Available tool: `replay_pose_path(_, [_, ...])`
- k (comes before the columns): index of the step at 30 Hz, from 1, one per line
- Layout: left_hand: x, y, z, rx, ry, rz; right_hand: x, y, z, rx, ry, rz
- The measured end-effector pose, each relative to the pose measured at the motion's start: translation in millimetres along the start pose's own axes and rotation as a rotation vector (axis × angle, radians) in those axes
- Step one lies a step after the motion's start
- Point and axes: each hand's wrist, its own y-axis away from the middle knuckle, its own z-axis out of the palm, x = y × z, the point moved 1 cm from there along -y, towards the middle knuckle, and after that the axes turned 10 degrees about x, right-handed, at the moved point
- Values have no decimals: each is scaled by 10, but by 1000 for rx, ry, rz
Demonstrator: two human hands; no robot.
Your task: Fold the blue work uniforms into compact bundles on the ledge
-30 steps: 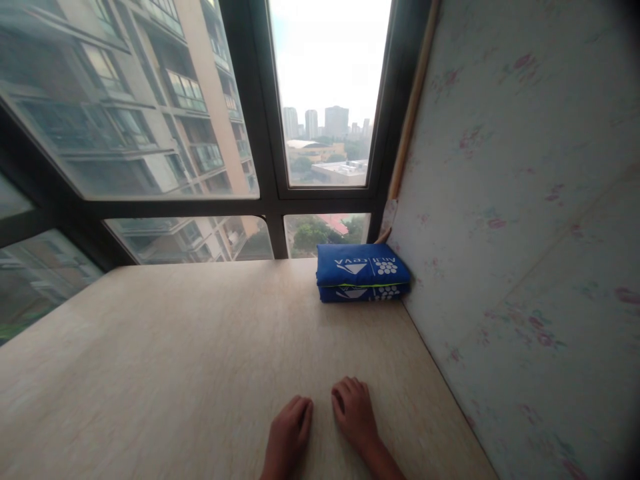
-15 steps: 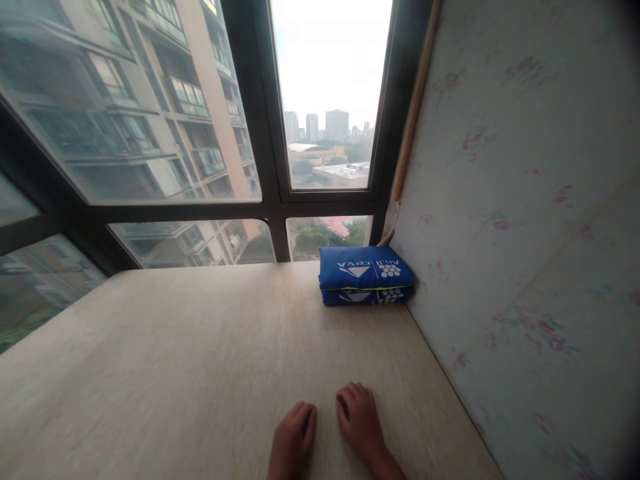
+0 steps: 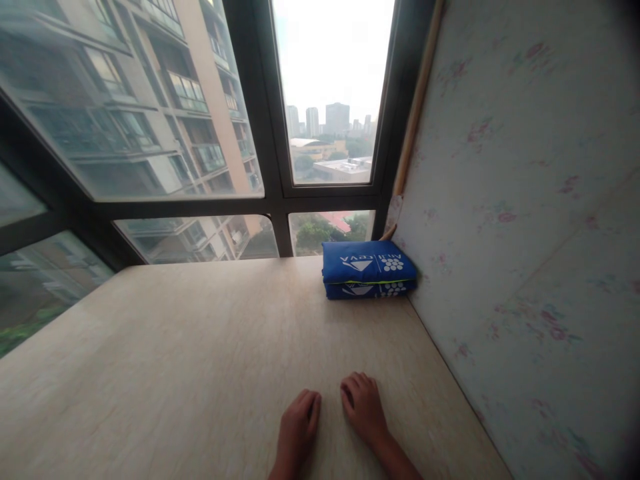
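Note:
My left hand [image 3: 301, 421] rests on the pale stone-patterned sill [image 3: 175, 347] at the bottom of the view, its fingers curled in and the thumb pressed alongside. A short gap to the right, my right hand [image 3: 363, 408] lies on the same surface with its fingers curled under. Neither hand shows anything in its grasp. Beyond them, a folded blue fabric bundle [image 3: 367, 262] with white printing and a thin yellow-green edge sits against the window and the right wall. Both hands are apart from it.
Dark window frames [image 3: 200, 208] border the sill at the back and left, with buildings and trees outside. A flower-patterned wall [image 3: 500, 267] closes off the right side. A wooden strip [image 3: 416, 113] runs up the corner behind the bundle.
The view has tilted and shifted slightly, so the hands and the bundle appear a little higher and further right. Both hands keep the same curled pose.

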Motion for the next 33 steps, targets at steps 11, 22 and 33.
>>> replay_pose_path(11, [-1,-15,-32,37,187,-107,44,24,33,17,4,-30])
replay_pose_path(22, [-126,-172,-224,3,397,-362,76,52,-4,4,-28,-33])
replay_pose_path(33, [-325,-584,-481,-77,86,-241,327,-296,-36,29,-151,233])
